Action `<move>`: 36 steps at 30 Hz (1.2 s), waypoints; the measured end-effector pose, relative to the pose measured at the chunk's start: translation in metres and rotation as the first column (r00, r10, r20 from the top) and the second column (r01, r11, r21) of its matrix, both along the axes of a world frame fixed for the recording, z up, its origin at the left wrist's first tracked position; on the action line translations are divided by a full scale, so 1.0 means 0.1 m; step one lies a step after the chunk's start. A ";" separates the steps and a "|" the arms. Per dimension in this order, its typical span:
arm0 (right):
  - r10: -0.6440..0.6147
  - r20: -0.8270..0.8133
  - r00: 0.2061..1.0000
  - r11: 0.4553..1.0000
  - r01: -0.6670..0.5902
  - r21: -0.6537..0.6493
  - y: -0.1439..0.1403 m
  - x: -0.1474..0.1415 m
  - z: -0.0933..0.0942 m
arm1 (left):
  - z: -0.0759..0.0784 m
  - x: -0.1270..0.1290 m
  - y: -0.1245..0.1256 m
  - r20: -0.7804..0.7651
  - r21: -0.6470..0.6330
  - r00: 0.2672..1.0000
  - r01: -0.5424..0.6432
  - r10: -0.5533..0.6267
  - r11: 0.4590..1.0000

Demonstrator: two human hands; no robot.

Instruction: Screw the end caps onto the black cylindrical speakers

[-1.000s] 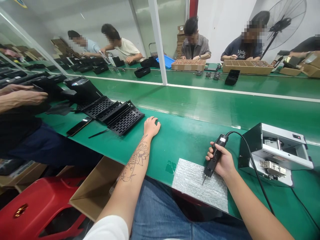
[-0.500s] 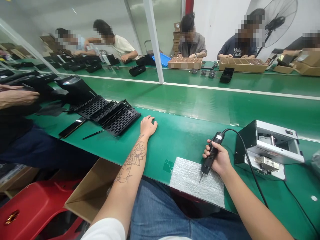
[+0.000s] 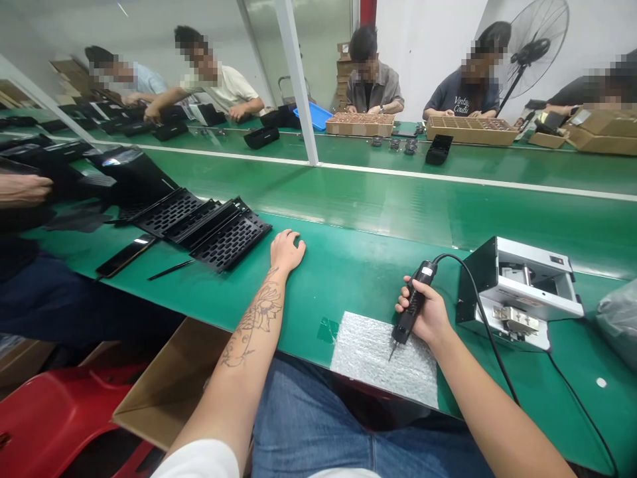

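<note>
My right hand (image 3: 428,313) is wrapped around a black electric screwdriver (image 3: 414,302), its thin bit (image 3: 393,352) pointing down over a silvery foam sheet (image 3: 371,345). A black cord runs from the tool's top end. My left hand (image 3: 287,249) rests on the green tabletop (image 3: 338,265), palm down, thumb apart from the loosely bent fingers, holding nothing visible. Just left of it lie black slotted plastic panels (image 3: 231,236), leaning on one another. A thin black pen-like tool (image 3: 170,269) and a phone (image 3: 125,255) lie on the table in front of them.
At right stands a grey and black screw feeder-like machine (image 3: 520,292), with a plastic bag (image 3: 620,315) beyond it. A cardboard box (image 3: 164,385) and red stool (image 3: 64,405) are below the left edge. Co-workers sit across the green line; another person's hand (image 3: 24,190) is at far left.
The view has shifted slightly, so most things sit a little further left. A co-worker across the line has stretched out an arm. My hands keep their poses.
</note>
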State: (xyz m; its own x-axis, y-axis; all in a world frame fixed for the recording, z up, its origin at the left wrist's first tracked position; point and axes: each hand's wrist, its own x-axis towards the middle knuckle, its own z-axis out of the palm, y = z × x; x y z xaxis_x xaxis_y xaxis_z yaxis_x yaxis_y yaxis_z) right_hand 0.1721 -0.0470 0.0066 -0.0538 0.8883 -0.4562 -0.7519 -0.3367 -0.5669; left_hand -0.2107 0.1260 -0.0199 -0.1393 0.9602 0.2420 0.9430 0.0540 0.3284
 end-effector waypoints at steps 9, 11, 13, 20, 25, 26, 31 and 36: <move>0.000 0.007 1.000 1.000 0.000 0.001 0.00 0.01 0.00 | 0.00 0.00 -0.01 0.004 -0.007 1.000 0.018 -0.018 1.000; 0.001 0.011 1.000 1.000 -0.001 0.001 0.00 0.01 0.00 | 0.00 0.00 -0.01 0.006 -0.008 1.000 0.020 -0.020 1.000; -0.001 0.017 1.000 1.000 0.001 0.000 0.00 0.01 0.01 | 0.01 0.00 -0.01 0.008 -0.010 1.000 0.021 -0.021 1.000; -0.017 0.032 0.999 1.000 0.017 -0.008 -0.01 -0.02 0.04 | 0.01 0.01 -0.01 0.010 -0.013 1.000 0.022 -0.022 1.000; -0.022 0.037 0.999 1.000 0.022 -0.014 -0.02 -0.03 0.06 | 0.01 0.00 -0.01 0.005 -0.012 1.000 0.023 -0.023 1.000; -0.022 0.037 0.999 1.000 0.022 -0.015 -0.02 -0.03 0.07 | 0.01 0.00 -0.01 0.003 -0.011 1.000 0.023 -0.023 1.000; -0.025 0.039 0.999 0.999 0.026 -0.020 -0.01 -0.03 0.07 | -0.01 -0.01 -0.01 0.000 -0.006 1.000 0.031 -0.031 1.000; -0.028 0.039 0.999 0.999 0.029 -0.023 -0.01 -0.03 0.07 | -0.03 -0.02 0.01 -0.004 0.003 0.999 0.033 -0.033 0.999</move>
State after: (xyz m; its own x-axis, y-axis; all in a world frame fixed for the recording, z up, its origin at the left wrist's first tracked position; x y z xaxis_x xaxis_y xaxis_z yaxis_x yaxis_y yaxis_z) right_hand 0.1690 -0.0479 0.0141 -0.0103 0.8782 -0.4783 -0.7387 -0.3290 -0.5882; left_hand -0.2125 0.1265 -0.0229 -0.1061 0.9637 0.2450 0.9457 0.0216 0.3244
